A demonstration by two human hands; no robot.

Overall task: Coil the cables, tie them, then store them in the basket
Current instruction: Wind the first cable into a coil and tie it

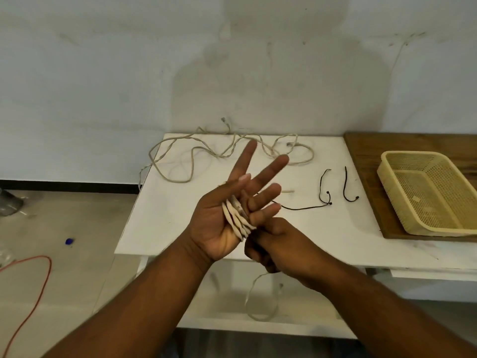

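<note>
The beige cable (236, 215) is wound in several loops across the palm of the raised left hand (214, 223), whose fingers (245, 161) are spread and mostly straight. Just right of it, the right hand (281, 244) clenches the cable's loose tail, which hangs below the bench (180, 215). A second cable (206, 151) sprawls along the far edge. Black ties (322, 187) lie to the right. Farther right, the basket (392, 189) sits on a wooden board (366, 156).
</note>
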